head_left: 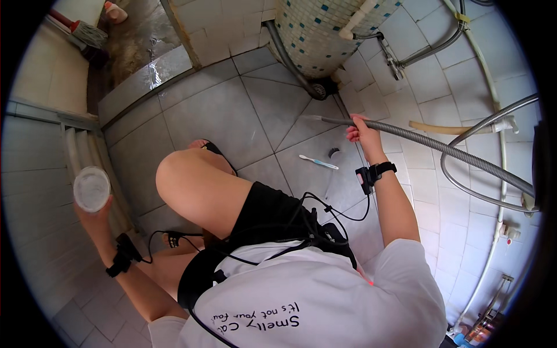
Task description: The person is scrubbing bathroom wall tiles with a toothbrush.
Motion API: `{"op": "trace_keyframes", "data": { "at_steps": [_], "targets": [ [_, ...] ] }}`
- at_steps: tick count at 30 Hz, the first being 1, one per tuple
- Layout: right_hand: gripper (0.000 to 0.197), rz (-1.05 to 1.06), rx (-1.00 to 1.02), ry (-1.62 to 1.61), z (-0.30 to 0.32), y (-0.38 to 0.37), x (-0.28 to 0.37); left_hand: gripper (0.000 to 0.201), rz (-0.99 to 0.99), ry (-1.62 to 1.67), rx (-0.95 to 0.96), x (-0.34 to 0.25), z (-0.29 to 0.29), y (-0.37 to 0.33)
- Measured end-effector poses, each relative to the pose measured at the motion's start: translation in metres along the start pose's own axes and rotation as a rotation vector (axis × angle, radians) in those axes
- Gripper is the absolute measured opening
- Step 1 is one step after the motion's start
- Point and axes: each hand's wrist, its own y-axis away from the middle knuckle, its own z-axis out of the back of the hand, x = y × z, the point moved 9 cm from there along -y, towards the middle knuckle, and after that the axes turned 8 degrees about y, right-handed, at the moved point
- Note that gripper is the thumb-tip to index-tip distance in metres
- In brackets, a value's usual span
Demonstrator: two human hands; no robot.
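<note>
At the left, my left hand point(94, 217) is closed round a round whitish plastic tub point(91, 189); I cannot make out what, if anything, is in it. On the right, my right hand point(366, 138) grips a grey corrugated hose point(432, 140) near its end. The hose's tip points left over the floor, with a pale streak at its mouth that may be water. Below the tip, a blue and white toothbrush point(319, 162) lies on the grey tiles point(214, 95). Beside the toothbrush is a small dark round object point(333, 152), its kind unclear.
A mosaic-covered column point(322, 35) with a grey drain pipe point(290, 64) stands ahead. Taps and thin hoses line the tiled wall point(418, 75) at right. A raised sill point(145, 81) borders a wet area with a mop point(90, 35). Black cables point(342, 214) run to my wrists.
</note>
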Motion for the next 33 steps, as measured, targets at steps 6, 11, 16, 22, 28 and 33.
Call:
{"op": "trace_keyframes", "data": {
  "at_steps": [6, 11, 16, 22, 28, 33],
  "targets": [
    [0.029, 0.185, 0.176, -0.086, -0.072, -0.005, 0.083, 0.068, -0.037, 0.000, -0.003, -0.008, 0.000, -0.001],
    [0.028, 0.355, 0.138, -0.233, -0.088, -0.030, 0.137, 0.065, -0.083, -0.046, -0.002, -0.004, 0.008, -0.002],
    [0.024, 0.496, -0.032, -0.361, -0.072, -0.055, 0.167, 0.071, -0.070, -0.042, -0.039, -0.011, 0.012, 0.000],
    [0.029, 0.497, -0.045, -0.403, -0.059, -0.073, 0.168, 0.068, -0.042, -0.045, -0.014, -0.007, 0.011, 0.002],
    [0.025, 0.471, -0.057, -0.395, -0.052, -0.066, 0.155, 0.068, -0.045, 0.025, 0.006, -0.018, 0.002, 0.003],
    [0.027, 0.268, -0.112, -0.361, -0.023, -0.071, 0.096, 0.068, -0.038, 0.042, 0.002, -0.017, 0.001, 0.002]
  ]
}}
